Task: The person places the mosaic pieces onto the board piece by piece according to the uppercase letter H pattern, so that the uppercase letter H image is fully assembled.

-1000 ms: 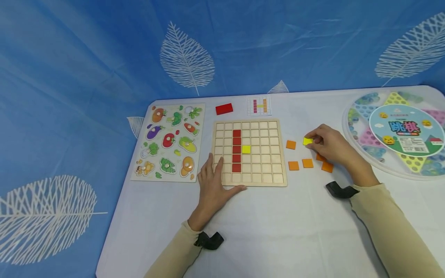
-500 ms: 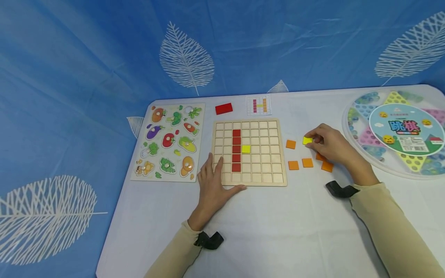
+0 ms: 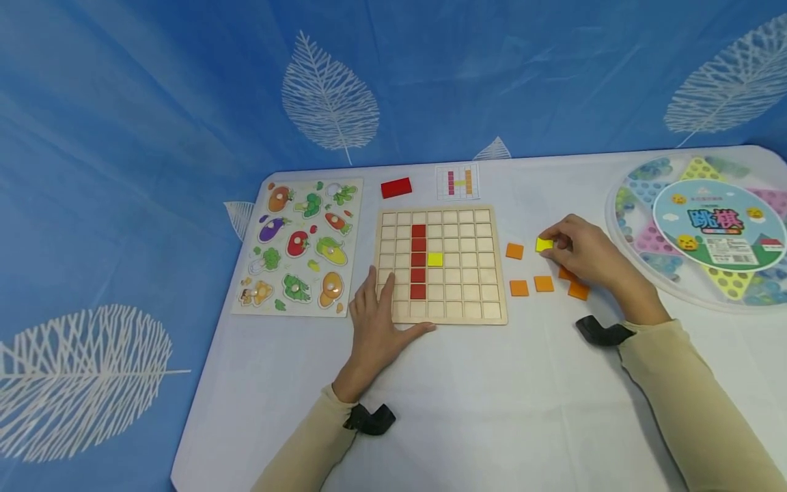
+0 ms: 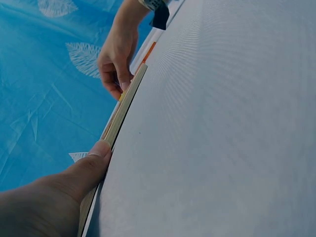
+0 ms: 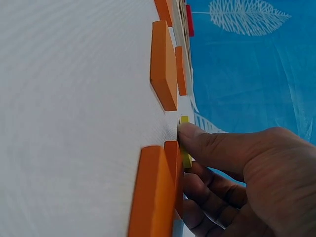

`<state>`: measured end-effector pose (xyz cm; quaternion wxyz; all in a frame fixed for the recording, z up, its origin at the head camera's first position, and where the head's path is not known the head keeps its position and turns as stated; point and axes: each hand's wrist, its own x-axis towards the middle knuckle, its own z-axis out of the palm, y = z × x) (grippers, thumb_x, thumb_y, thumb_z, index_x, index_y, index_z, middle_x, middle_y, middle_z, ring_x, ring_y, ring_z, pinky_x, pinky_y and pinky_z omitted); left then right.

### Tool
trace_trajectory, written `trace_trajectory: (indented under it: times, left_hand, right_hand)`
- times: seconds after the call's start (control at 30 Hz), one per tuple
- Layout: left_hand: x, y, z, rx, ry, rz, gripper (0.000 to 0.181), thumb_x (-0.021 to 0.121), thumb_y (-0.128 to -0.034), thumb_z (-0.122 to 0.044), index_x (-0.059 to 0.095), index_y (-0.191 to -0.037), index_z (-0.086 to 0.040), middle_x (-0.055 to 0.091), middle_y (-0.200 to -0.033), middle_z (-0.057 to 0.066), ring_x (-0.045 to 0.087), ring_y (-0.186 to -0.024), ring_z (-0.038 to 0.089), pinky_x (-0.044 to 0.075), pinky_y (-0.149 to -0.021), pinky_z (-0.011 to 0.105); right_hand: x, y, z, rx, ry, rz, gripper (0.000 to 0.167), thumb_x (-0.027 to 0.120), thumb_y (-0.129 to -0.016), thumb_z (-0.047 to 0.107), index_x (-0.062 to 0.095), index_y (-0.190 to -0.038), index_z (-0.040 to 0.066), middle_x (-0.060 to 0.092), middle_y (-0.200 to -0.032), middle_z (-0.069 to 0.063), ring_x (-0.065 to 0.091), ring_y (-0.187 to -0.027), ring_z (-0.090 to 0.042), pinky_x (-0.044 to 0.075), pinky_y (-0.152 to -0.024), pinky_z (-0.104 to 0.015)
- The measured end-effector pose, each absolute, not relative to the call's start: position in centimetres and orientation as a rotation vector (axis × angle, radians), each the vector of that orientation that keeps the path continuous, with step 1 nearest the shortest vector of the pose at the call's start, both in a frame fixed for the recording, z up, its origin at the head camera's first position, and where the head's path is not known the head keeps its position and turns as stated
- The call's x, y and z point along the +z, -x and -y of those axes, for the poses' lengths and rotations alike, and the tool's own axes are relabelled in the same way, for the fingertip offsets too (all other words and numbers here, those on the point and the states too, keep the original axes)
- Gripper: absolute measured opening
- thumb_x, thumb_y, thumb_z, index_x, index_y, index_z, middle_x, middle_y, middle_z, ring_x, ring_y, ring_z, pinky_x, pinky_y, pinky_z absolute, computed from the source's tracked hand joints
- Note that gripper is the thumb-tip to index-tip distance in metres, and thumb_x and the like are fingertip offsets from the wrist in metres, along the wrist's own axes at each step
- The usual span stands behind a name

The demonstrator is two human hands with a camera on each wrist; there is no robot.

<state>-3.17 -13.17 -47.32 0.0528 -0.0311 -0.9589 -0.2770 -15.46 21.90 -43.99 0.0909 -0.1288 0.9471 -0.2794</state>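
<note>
A wooden grid board lies on the table with a column of red square tiles and one yellow tile beside the middle one. My left hand rests at its lower left corner, fingers spread along the left side. In the left wrist view, the thumb touches the edge of the board. To the right of the board, my right hand pinches another yellow tile between thumb and fingers. Several orange tiles lie around that hand, one partly hidden under it.
A vegetable knob puzzle lies to the left of the board. Behind it are a red block and a pattern card with red, yellow and orange squares. A round Chinese checkers set sits at the far right, near my right forearm.
The whole scene sits slightly higher in the head view. Both hands keep their places, the right one still pinching the yellow tile.
</note>
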Motion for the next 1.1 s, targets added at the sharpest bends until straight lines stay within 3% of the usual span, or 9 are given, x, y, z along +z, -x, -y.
trace_trajectory:
  times: [0.3,0.63,1.1]
  left_hand:
    - [-47.6,2.9,13.3,-0.846,0.081,2.923,0.108,0.084,-0.0650,-0.057,0.038,-0.149,-0.007,0.018,-0.159,0.021,0.023,-0.140,0.038,0.021,-0.107,0.059]
    - [-47.5,3.3,13.4,-0.842,0.093,2.928,0.110,0.084,-0.0651,-0.059,0.037,-0.150,-0.007,0.017,-0.160,0.021,0.022,-0.141,0.037,0.020,-0.108,0.058]
    - [-47.4,3.4,13.3,-0.853,0.091,2.913,0.108,0.085,-0.0648,-0.057,0.039,-0.148,-0.007,0.018,-0.159,0.021,0.023,-0.140,0.037,0.021,-0.108,0.058]
  right_hand:
    - [-44.1,15.2,-21.8,-0.831,0.372,-2.781,0.029,0.067,-0.090,0.009,0.063,-0.117,-0.003,0.051,-0.098,-0.015,0.047,-0.081,-0.026,0.040,-0.062,-0.027]
    - [-43.8,15.6,-21.2,-0.831,0.485,-2.843,0.028,0.069,-0.089,0.010,0.065,-0.114,-0.002,0.055,-0.099,-0.014,0.048,-0.081,-0.025,0.041,-0.070,-0.035]
    - [-42.7,16.0,-16.4,-0.884,0.668,-2.806,0.028,0.073,-0.086,0.009,0.067,-0.112,0.000,0.058,-0.102,-0.013,0.051,-0.082,-0.023,0.041,-0.070,-0.037]
